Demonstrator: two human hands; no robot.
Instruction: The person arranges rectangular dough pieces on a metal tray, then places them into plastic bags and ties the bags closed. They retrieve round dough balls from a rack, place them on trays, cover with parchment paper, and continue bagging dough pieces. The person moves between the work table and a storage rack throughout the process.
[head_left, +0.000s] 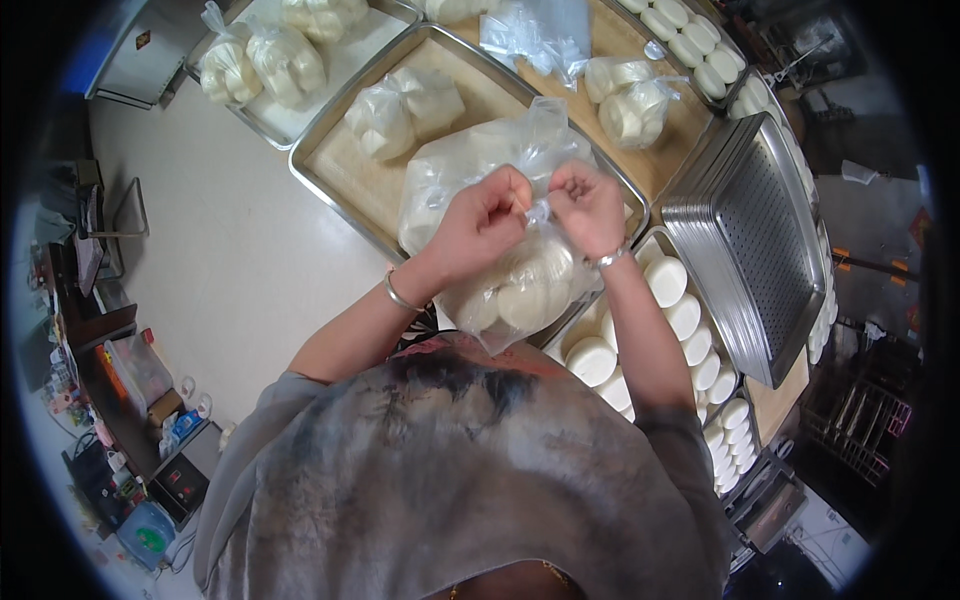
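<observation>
A clear plastic bag of round, pale buns (525, 289) is right in front of my body, at the near edge of a metal tray (330, 196) lined with brown paper. At the gathered neck of this bag, my left hand (486, 219) pinches the plastic between thumb and fingers. My right hand (589, 208) has curled fingers on the other side of the same neck, gripping the plastic. Just beyond my hands, another filled bag (439, 169) lies in the tray, its gathered top pointing away. Farther back in that tray sits a smaller bag pair of buns (382, 124).
More bagged buns (285, 64) stand on a tray at the far left. Loose plastic bags (536, 37) and a tied bag of buns (634, 105) lie on brown paper. Stacked perforated metal trays (772, 240) rise at right, beside trays of white rounds (682, 315).
</observation>
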